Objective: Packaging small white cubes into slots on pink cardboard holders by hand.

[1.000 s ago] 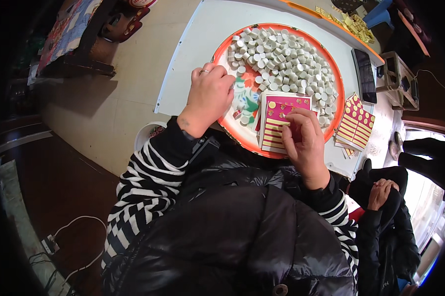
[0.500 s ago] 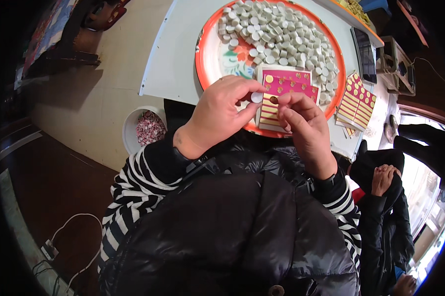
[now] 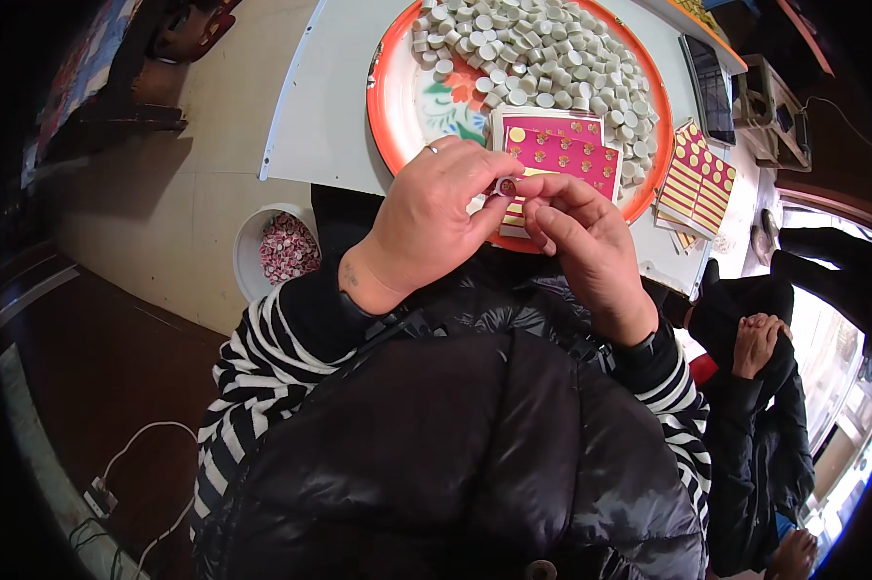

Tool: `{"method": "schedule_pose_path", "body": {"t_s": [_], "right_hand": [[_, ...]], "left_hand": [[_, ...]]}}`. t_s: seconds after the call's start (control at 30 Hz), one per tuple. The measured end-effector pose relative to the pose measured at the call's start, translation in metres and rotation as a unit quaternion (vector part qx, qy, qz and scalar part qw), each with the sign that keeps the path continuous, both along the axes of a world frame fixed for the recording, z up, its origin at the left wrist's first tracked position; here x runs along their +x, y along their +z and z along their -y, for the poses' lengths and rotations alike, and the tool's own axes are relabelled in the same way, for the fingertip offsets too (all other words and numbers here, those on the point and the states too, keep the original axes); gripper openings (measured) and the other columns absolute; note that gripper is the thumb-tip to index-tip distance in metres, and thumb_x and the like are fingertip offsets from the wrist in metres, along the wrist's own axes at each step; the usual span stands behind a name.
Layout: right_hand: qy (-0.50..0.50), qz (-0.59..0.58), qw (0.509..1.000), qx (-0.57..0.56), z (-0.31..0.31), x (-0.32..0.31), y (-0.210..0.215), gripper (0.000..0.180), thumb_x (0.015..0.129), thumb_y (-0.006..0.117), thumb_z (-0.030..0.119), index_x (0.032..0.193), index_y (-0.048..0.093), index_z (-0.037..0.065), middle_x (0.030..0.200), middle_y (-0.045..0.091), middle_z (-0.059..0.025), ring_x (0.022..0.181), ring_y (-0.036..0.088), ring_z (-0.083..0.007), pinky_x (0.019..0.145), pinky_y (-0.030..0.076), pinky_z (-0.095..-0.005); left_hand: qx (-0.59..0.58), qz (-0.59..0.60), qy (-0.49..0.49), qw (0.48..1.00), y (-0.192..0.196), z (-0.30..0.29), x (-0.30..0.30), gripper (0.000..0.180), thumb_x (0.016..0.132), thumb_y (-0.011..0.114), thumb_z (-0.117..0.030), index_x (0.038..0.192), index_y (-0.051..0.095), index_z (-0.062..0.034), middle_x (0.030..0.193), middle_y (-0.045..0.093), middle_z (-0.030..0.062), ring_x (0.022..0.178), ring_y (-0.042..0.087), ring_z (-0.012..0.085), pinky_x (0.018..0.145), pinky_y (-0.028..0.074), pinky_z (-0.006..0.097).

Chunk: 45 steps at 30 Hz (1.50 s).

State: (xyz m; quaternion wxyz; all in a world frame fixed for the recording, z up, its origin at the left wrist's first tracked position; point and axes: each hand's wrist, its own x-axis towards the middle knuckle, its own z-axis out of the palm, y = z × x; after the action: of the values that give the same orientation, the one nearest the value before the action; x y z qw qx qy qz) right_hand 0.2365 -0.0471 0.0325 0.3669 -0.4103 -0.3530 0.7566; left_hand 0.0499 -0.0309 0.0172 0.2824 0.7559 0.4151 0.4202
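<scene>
Between the thumb and forefinger of my left hand [image 3: 424, 208], a small white round cap [image 3: 500, 190] is pinched. A dark red round sticker [image 3: 508, 187] lies against the cap's face. My right hand [image 3: 591, 232] has its fingers bent, with the forefinger at the sticker's edge; its exact grip is partly hidden. Below both hands, magenta sticker sheets [image 3: 576, 166] with yellow backing rest on the near part of a round tray [image 3: 382, 106] with an orange-red rim. Many similar white caps [image 3: 552, 60] are heaped across the tray's far and right side.
The tray stands on a white table [image 3: 332, 106]. More sticker sheets [image 3: 699, 184] lie at its right, near a dark flat device [image 3: 709, 89]. A white bucket [image 3: 247, 253] of stickered caps [image 3: 289, 248] stands below left. At the right sits another person with clasped hands [image 3: 757, 343].
My right hand has moved left and brought the sticker from above the sheets to the cap. The cap's face, plain white before, now has the sticker against it.
</scene>
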Motion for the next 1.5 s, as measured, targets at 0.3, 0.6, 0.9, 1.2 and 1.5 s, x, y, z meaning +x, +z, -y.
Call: {"method": "schedule_pose_path", "body": {"t_s": [0.3,0.6,0.9,1.2,1.5], "right_hand": [[-0.01,0.037,0.999,0.019,0.0,-0.003,0.002,0.026,0.091,0.06,0.009,0.115,0.059,-0.001,0.088,0.058,0.0002,0.078,0.051,-0.0056,0.065,0.038,-0.0188],[-0.07,0.029,0.991,0.108,0.01,-0.001,0.001,0.029,0.092,0.055,0.009,0.118,0.055,-0.004,0.085,0.056,-0.0015,0.073,0.047,-0.0073,0.065,0.036,-0.0199],[-0.016,-0.001,1.0,0.014,0.006,-0.005,-0.003,0.031,0.092,0.056,0.013,0.118,0.055,-0.005,0.081,0.055,-0.0005,0.07,0.045,-0.0068,0.063,0.035,-0.0194],[-0.018,0.0,1.0,0.019,0.005,-0.007,-0.004,0.03,0.093,0.058,0.014,0.117,0.057,-0.003,0.082,0.055,0.0003,0.071,0.045,-0.0056,0.063,0.035,-0.0189],[-0.016,0.255,0.944,0.21,0.005,-0.009,-0.009,0.027,0.091,0.062,0.005,0.117,0.057,0.0,0.085,0.055,0.0022,0.072,0.05,-0.0038,0.063,0.04,-0.018]], "left_hand": [[-0.009,-0.004,0.004,1.0,-0.003,0.0,-0.004,0.025,0.074,0.07,-0.001,0.098,0.065,-0.0032,0.083,0.065,0.0116,0.078,0.061,0.0299,0.071,0.049,0.038],[-0.119,0.035,0.035,0.992,0.004,0.008,-0.004,0.021,0.079,0.069,-0.001,0.099,0.065,-0.001,0.082,0.064,0.0115,0.074,0.064,0.0254,0.066,0.051,0.034],[-0.081,0.034,0.028,0.996,0.003,0.008,-0.004,0.022,0.078,0.069,0.0,0.1,0.066,-0.0015,0.081,0.064,0.0105,0.072,0.063,0.0238,0.063,0.051,0.032],[-0.053,0.013,0.009,0.998,0.003,0.009,-0.007,0.03,0.079,0.069,0.003,0.108,0.066,-0.0035,0.088,0.066,0.0078,0.075,0.064,0.0173,0.065,0.052,0.028],[-0.097,0.119,0.055,0.987,0.001,0.008,-0.006,0.033,0.085,0.063,0.002,0.118,0.059,0.0011,0.086,0.063,0.0047,0.073,0.06,0.011,0.067,0.05,0.024]]}}
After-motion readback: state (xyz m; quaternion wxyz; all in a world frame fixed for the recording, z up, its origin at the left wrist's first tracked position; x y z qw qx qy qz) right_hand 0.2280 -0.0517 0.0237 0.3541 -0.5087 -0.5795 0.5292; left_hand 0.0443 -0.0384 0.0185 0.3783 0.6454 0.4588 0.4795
